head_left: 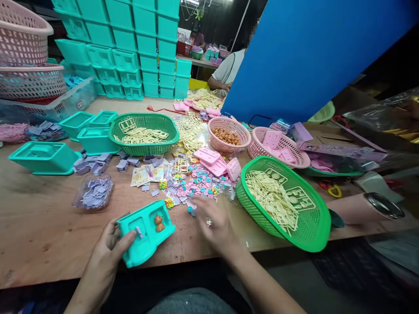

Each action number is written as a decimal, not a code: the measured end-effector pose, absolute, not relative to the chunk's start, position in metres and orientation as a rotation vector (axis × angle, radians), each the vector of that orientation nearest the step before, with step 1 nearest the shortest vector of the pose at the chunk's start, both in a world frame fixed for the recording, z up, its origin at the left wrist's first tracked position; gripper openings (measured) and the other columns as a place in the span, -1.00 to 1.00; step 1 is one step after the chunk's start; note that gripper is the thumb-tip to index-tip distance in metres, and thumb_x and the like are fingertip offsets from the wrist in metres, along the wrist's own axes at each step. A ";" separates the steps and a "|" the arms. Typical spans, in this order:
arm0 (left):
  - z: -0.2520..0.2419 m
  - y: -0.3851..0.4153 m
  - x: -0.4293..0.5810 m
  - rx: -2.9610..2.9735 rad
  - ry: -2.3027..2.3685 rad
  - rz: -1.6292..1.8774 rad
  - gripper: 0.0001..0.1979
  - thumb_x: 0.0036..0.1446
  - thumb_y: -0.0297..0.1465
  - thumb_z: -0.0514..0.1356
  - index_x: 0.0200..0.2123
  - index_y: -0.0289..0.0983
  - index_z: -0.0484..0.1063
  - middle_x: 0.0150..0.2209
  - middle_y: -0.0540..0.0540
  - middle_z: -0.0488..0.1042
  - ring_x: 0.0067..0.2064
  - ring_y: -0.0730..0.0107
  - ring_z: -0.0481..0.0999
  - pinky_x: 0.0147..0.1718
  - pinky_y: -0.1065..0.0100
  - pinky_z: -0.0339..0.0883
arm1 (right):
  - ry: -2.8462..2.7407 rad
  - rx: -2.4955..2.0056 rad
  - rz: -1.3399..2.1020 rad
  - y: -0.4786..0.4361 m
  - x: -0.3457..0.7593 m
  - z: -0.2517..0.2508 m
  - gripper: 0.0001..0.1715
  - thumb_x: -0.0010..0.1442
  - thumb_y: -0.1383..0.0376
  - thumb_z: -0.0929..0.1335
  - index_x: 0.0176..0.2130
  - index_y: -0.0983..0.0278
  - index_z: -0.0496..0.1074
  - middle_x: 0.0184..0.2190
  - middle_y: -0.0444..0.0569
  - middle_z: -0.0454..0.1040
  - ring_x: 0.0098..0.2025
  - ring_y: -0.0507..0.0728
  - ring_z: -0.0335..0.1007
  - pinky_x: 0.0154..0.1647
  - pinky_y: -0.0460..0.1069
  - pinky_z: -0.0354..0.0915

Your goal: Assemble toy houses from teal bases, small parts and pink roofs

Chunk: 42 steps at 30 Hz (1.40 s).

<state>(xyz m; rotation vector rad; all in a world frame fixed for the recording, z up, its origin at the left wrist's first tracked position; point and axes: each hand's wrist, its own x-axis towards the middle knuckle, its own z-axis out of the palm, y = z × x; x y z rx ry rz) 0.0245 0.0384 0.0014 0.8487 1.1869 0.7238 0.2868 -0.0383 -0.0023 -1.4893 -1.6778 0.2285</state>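
Teal case [149,244], near side left of centre: judged light and stiff, a moulded plastic shell. The smooth faces were likely a little slippery but not fragile under ordinary finger pressure. Best hold judged to be the left end, thumb on the face and fingers behind, which kept clear of the far right recess. The small lilac piece [139,232] standing on the face looked easy to knock; whether it was fixed could not be told. The brown bear [159,223], in that recess, appeared small and hard, best pinched by its sides.

Discs [199,185], pink and blue, loose at centre beyond the case: judged very light, stiff and prone to skid; fingertip pinch at the rim.

Grip, left: left hand [109,244] clasped the case by its left end, thumb flat on the face, the other fingers mostly hidden behind. The case projected to the right of the grip, tilted above the table [42,235]. The lilac piece was just beside the thumb tip; the bear sat well clear of it.

Grip, right: right hand [214,224] was blurred, apart from the case on its right, fingers towards the near edge of the discs. Fingertips unclear; could not tell whether anything was pinched.
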 end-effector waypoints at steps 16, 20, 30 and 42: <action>0.008 0.032 0.021 0.887 1.221 0.804 -0.28 -0.08 -0.03 0.44 0.10 -0.21 0.37 0.04 -0.17 0.56 0.06 0.02 0.56 -0.11 0.24 0.51 | -1.604 -1.642 0.029 -0.010 0.331 0.008 -0.74 0.37 0.32 0.25 -0.07 0.23 0.51 -0.20 0.10 0.56 -0.14 0.22 0.50 -0.06 0.11 0.42; 0.009 0.027 0.022 0.883 1.235 0.832 -0.21 -0.11 -0.04 0.45 0.14 -0.22 0.32 0.01 -0.19 0.57 0.03 0.00 0.57 -0.12 0.20 0.51 | -1.551 -1.490 0.439 -0.016 0.268 0.011 -0.83 0.33 0.27 0.30 -0.20 0.21 0.50 -0.34 -0.03 0.51 -0.31 0.12 0.45 -0.29 0.00 0.37; 0.013 0.013 0.035 0.995 1.306 0.883 -0.24 -0.08 -0.01 0.41 0.12 -0.21 0.29 -0.14 -0.13 0.55 -0.09 0.05 0.59 -0.16 0.18 0.49 | -1.323 -1.453 0.894 -0.009 0.242 -0.012 -0.72 0.37 0.10 0.27 -0.27 0.22 0.41 -0.41 -0.13 0.46 -0.35 0.07 0.39 -0.32 -0.05 0.28; 0.010 0.020 0.027 1.119 1.310 0.808 -0.17 -0.19 -0.18 0.48 0.18 -0.23 0.37 -0.13 -0.18 0.59 -0.12 0.01 0.59 -0.18 0.19 0.47 | -1.542 -1.591 0.829 -0.008 0.241 0.002 -0.73 0.40 0.15 0.19 -0.35 0.18 0.23 -0.48 -0.16 0.38 -0.44 0.08 0.32 -0.40 -0.05 0.19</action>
